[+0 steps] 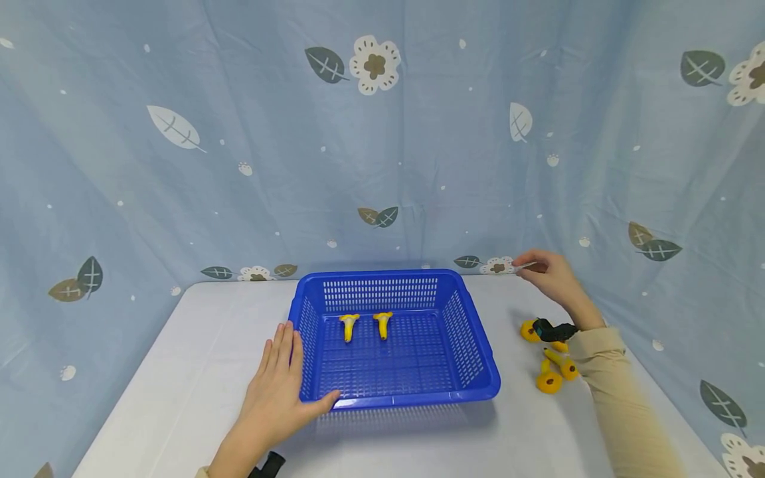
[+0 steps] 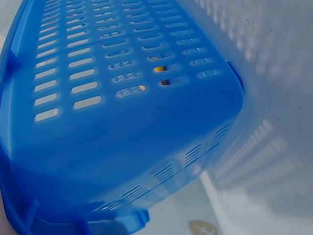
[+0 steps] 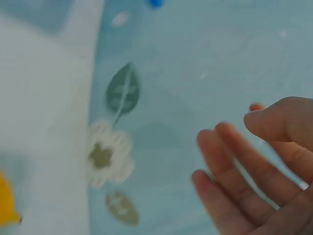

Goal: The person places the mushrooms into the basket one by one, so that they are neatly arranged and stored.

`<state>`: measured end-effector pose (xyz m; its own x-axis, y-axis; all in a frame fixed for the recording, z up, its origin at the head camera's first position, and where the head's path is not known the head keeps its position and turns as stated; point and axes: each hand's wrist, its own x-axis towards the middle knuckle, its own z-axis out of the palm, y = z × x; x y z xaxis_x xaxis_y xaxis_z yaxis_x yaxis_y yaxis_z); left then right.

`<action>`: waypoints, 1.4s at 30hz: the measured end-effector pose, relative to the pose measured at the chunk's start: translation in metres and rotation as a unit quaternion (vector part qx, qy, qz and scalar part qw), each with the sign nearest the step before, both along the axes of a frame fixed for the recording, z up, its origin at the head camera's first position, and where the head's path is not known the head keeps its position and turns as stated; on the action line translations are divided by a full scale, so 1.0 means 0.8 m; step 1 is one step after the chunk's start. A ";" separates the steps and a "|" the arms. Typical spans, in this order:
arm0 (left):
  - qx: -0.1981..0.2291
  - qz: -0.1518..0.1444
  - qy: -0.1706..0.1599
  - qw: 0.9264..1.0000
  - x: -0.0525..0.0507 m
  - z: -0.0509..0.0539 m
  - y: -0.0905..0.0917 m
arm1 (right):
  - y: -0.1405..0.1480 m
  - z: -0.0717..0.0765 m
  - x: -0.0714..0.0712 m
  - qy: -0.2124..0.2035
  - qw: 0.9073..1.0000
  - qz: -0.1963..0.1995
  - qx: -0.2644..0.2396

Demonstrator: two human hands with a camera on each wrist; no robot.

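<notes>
A blue plastic basket (image 1: 394, 401) with slotted walls stands on the white table. Two small yellow pieces with flared tops, one (image 1: 348, 327) left of the other (image 1: 383, 325), lie inside it; they resemble half-peeled toy bananas. My left hand (image 1: 275, 388) rests along the basket's near left corner, fingers straight and thumb spread along the front rim. The basket wall (image 2: 122, 147) fills most of the left wrist view. Beyond the right side of the basket, my right hand (image 1: 550, 275) hovers near the curtain. Its fingers (image 3: 230, 181) are loosely bent, with nothing between them.
Several yellow pieces with round heads and dark centres (image 1: 548, 382) lie in a group on the table, right of the basket and beside my right forearm. A blue patterned curtain (image 1: 418, 166) hangs behind the white table (image 1: 197, 372).
</notes>
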<state>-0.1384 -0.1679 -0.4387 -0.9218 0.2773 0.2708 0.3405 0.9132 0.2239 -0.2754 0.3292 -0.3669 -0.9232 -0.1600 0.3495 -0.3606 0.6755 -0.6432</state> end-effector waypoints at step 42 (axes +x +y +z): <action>-0.001 0.009 -0.008 1.000 0.001 0.001 0.002 | 0.065 -0.109 0.000 -0.202 0.968 0.070 0.128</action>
